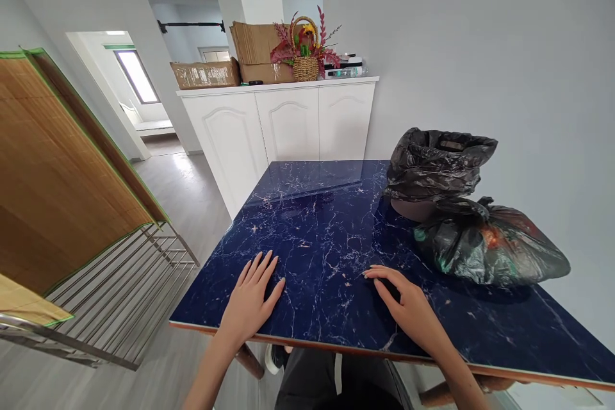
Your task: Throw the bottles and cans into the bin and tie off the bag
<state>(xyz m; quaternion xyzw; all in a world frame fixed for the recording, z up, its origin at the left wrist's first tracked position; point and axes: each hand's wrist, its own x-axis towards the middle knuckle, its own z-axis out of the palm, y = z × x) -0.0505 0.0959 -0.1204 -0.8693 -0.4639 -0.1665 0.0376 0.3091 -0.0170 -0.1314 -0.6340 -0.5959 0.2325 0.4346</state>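
Fingers of the left hand (250, 301) lie spread and the right's (406, 300) curl loosely, both empty, on the blue table (317, 237).

Grey-white walls (456, 45) surround a pale plank floor (192, 186). A white cabinet (293, 125) stands beyond; daylight fills a window (138, 75).

Bright, cool daylight glows at the distant window (138, 75), glaring off the floor (192, 189); straight edges look stretched.
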